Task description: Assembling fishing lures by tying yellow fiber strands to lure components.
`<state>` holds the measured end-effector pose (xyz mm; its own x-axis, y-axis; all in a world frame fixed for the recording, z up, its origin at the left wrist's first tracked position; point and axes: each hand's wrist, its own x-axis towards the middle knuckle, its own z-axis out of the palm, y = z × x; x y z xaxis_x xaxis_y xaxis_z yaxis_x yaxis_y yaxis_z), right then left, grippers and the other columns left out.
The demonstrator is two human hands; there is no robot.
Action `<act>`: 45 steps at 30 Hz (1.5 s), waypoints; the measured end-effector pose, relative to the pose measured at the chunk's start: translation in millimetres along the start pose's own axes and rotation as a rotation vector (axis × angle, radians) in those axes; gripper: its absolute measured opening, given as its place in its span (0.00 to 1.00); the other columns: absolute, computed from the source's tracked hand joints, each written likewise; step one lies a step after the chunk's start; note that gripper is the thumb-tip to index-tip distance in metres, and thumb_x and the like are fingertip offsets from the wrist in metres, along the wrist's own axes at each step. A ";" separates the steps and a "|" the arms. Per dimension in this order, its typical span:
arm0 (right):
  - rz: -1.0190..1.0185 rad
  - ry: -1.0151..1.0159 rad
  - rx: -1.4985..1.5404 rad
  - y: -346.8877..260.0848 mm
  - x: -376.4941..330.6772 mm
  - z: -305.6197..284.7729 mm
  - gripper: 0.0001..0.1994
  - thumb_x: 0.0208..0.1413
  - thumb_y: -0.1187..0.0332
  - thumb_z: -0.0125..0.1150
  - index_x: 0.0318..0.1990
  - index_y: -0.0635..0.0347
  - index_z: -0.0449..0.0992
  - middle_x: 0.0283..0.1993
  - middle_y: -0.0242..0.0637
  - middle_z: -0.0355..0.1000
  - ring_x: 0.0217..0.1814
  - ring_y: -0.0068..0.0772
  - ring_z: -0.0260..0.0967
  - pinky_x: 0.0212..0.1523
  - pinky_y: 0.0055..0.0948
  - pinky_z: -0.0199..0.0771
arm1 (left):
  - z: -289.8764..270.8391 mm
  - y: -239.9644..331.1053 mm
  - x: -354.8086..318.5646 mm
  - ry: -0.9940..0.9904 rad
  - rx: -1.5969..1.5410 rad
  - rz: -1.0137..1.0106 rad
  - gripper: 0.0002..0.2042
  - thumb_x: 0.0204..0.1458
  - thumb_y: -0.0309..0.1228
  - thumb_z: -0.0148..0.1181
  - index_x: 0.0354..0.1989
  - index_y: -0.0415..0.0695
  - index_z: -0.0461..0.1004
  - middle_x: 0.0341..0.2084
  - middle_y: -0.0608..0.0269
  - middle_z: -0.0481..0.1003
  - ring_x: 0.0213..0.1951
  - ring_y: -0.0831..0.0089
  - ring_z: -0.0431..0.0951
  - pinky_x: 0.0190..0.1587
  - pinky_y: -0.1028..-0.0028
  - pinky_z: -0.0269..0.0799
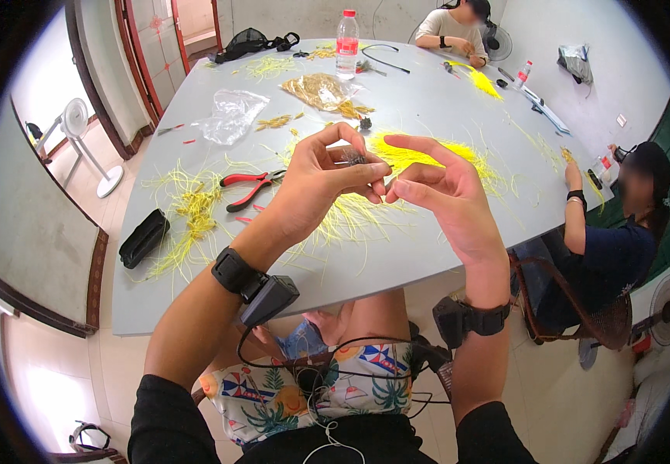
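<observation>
Over the near part of the table, my left hand (321,174) pinches a small dark fuzzy tuft (356,159) between thumb and fingers. My right hand (444,185) is close beside its fingertips. The right index finger is stretched out, while the thumb presses toward the curled fingers; anything between them is too small to make out. Beyond and below the hands lie bright yellow strands (462,155) in a loose bundle. Red-handled pliers (250,185) rest left of my left hand. A small dark clump (365,123) sits just past it.
The grey table (196,298) carries a black open case (144,239), a yellow strand heap (196,205), a clear plastic bag (230,116), a bag of tan pieces (315,89) and a water bottle (347,45). Two people work at the far and right edges. Cables hang over my lap.
</observation>
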<state>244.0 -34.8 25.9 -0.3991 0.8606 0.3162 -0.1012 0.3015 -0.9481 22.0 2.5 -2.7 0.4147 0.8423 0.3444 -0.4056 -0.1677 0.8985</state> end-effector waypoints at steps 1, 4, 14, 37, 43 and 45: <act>0.000 0.000 -0.001 -0.2 -0.1 -0.4 0.27 0.62 0.77 0.68 0.69 0.64 0.72 0.40 0.38 0.84 0.47 0.25 0.81 0.58 0.28 0.80 | 0.3 0.4 0.2 0.000 0.000 0.001 0.10 0.60 0.21 0.69 0.43 0.43 0.72 0.38 0.56 0.83 0.36 0.69 0.86 0.42 0.70 0.85; 0.008 -0.006 -0.011 -0.8 -0.5 -0.3 0.26 0.63 0.77 0.68 0.69 0.64 0.72 0.40 0.38 0.84 0.47 0.25 0.81 0.58 0.28 0.80 | 0.8 1.7 0.0 0.008 -0.002 0.009 0.10 0.60 0.21 0.69 0.43 0.43 0.72 0.38 0.56 0.83 0.36 0.69 0.86 0.42 0.70 0.85; 0.004 -0.008 0.008 -0.5 0.1 0.9 0.26 0.63 0.78 0.67 0.69 0.66 0.72 0.41 0.40 0.84 0.48 0.27 0.82 0.59 0.28 0.80 | 1.6 2.1 0.4 -0.001 0.015 0.020 0.10 0.61 0.21 0.69 0.43 0.41 0.72 0.37 0.56 0.83 0.37 0.68 0.86 0.42 0.68 0.86; -0.024 0.124 -0.102 8.2 1.5 -2.8 0.15 0.64 0.73 0.71 0.56 0.68 0.82 0.43 0.41 0.85 0.45 0.25 0.82 0.52 0.24 0.81 | 4.4 3.6 -0.9 -0.001 0.085 0.049 0.10 0.59 0.20 0.71 0.40 0.42 0.72 0.36 0.55 0.83 0.35 0.70 0.86 0.41 0.69 0.85; -0.033 0.146 -0.174 10.3 0.9 -5.8 0.08 0.63 0.72 0.72 0.46 0.68 0.85 0.41 0.40 0.85 0.43 0.24 0.83 0.47 0.23 0.82 | 5.7 3.5 -0.9 -0.009 0.112 0.049 0.12 0.59 0.20 0.71 0.39 0.43 0.70 0.36 0.53 0.83 0.36 0.69 0.86 0.41 0.69 0.85; -0.030 0.167 -0.285 10.0 0.9 -5.8 0.08 0.62 0.72 0.73 0.44 0.68 0.85 0.39 0.39 0.85 0.41 0.22 0.83 0.46 0.23 0.81 | 5.5 2.0 -0.5 -0.042 0.150 0.102 0.12 0.59 0.19 0.71 0.39 0.42 0.70 0.35 0.52 0.83 0.36 0.69 0.86 0.41 0.70 0.85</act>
<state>247.9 -28.7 16.9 -0.2421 0.8981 0.3673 0.1579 0.4099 -0.8983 25.5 -1.1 0.4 0.4123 0.7956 0.4440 -0.3222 -0.3285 0.8879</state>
